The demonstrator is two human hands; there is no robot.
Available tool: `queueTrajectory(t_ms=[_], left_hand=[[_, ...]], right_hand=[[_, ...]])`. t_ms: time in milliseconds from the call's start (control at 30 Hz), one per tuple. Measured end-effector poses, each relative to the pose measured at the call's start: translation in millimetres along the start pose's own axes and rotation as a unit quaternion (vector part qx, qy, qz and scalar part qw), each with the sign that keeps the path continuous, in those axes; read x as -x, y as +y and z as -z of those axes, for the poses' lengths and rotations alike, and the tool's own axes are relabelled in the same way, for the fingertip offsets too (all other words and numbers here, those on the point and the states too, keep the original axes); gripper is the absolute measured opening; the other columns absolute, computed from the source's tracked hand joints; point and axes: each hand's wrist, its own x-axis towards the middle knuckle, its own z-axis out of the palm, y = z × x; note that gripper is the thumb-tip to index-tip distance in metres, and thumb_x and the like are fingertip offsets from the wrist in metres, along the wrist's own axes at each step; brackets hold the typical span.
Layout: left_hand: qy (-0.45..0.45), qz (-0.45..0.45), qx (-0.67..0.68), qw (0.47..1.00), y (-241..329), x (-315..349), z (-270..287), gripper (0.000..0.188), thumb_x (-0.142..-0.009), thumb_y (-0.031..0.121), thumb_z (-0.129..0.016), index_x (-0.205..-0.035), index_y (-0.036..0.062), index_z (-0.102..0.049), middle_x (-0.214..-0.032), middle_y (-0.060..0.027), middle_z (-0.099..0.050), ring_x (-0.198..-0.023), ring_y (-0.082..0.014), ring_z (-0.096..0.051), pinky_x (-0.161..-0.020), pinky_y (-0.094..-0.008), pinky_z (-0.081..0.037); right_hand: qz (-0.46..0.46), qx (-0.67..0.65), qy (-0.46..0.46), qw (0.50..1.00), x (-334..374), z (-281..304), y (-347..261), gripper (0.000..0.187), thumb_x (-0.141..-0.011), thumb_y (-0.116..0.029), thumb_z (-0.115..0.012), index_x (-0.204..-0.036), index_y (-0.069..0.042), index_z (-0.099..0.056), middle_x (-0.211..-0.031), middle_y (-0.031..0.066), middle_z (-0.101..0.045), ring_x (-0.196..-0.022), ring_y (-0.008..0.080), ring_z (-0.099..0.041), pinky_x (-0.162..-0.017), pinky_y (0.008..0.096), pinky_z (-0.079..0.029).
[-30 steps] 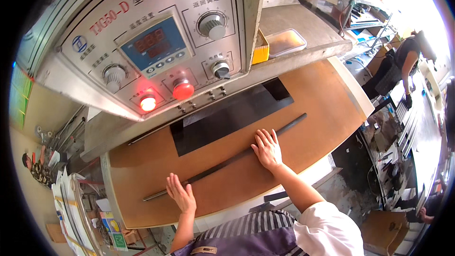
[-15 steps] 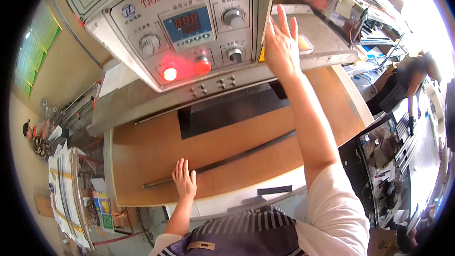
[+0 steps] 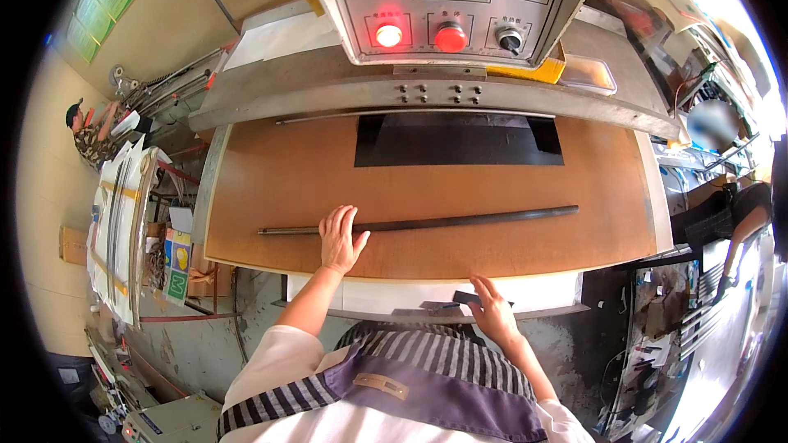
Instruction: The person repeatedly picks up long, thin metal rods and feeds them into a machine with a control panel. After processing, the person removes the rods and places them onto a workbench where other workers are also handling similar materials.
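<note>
On the brown tabletop lies a long dark rod (image 3: 468,219), running left to right with a slight tilt. My left hand (image 3: 341,242) rests across the rod left of its middle, palm down, with the fingers stretched out over it. At the front edge, my right hand (image 3: 495,312) has its fingers and thumb closed about a short dark strip (image 3: 465,298) above the white ledge. Part of the strip is hidden by the fingers. Farther back, a wide black sheet (image 3: 455,148) lies flat on the brown top beneath a thin metal bar (image 3: 476,111).
A control box (image 3: 484,20) with knobs, a display and a glowing red lamp hangs over the metal crossbeam (image 3: 328,98). A clear plastic box (image 3: 587,74) stands behind the beam. At right, another person's arm (image 3: 743,234) reaches over a bench with rods; a second person (image 3: 90,131) is far left.
My right hand has come down from beside the control box to the dark strip at the front edge. My left hand stays on the rod. The whole view has turned and shifted.
</note>
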Motion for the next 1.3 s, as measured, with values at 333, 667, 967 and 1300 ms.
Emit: queueTrajectory(t_ms=[333, 667, 967, 1300], left_hand=[[-0.097, -0.052, 0.026, 0.994, 67.9, -39.7, -40.9, 0.045, -0.079, 0.045, -0.068, -0.099, 0.0073, -0.055, -0.098, -0.0103, -0.054, -0.094, -0.0288, -0.052, -0.081, -0.0433, -0.042], [-0.293, -0.183, 0.183, 0.920, 124.1, -45.7, 9.4, 0.053, -0.090, 0.048, -0.057, -0.067, 0.0005, -0.055, -0.071, -0.0248, -0.062, -0.068, -0.0433, -0.062, -0.060, -0.0498, -0.048], [-0.342, -0.405, 0.194, 0.825, 354.9, 11.7, 45.1, 0.036, -0.082, 0.041, -0.069, -0.073, 0.0071, -0.062, -0.068, -0.0138, -0.065, -0.063, -0.0347, -0.064, -0.057, -0.0438, -0.051], [-0.232, -0.829, 0.165, 0.481, 686.7, 70.6, 17.3, 0.027, -0.074, 0.034, -0.071, -0.080, 0.0119, -0.057, -0.072, -0.0018, -0.057, -0.076, -0.0191, -0.063, -0.067, -0.0343, -0.049]], right_hand=[[-0.156, 0.038, 0.051, 0.986, 73.5, 1.5, -28.6, 0.049, -0.083, -0.011, -0.060, -0.130, -0.005, -0.048, -0.126, 0.0164, -0.055, -0.106, 0.0372, -0.058, -0.088, 0.0430, -0.050], [-0.295, 0.036, 0.155, 0.942, 175.3, 0.9, -33.2, 0.050, -0.084, -0.013, -0.062, -0.131, -0.007, -0.047, -0.128, 0.0172, -0.054, -0.111, 0.0358, -0.056, -0.093, 0.0418, -0.048], [-0.428, 0.318, 0.463, 0.708, 368.5, 106.4, 18.2, 0.085, -0.066, -0.008, -0.077, -0.141, -0.005, -0.037, -0.151, 0.0185, -0.027, -0.140, 0.0378, -0.024, -0.114, 0.0466, -0.024], [-0.505, 0.234, 0.397, 0.730, 650.1, 18.9, 55.3, 0.016, -0.071, -0.019, -0.075, -0.081, -0.013, -0.064, -0.063, 0.0081, -0.062, -0.060, 0.0262, -0.064, -0.053, 0.0374, -0.049]])
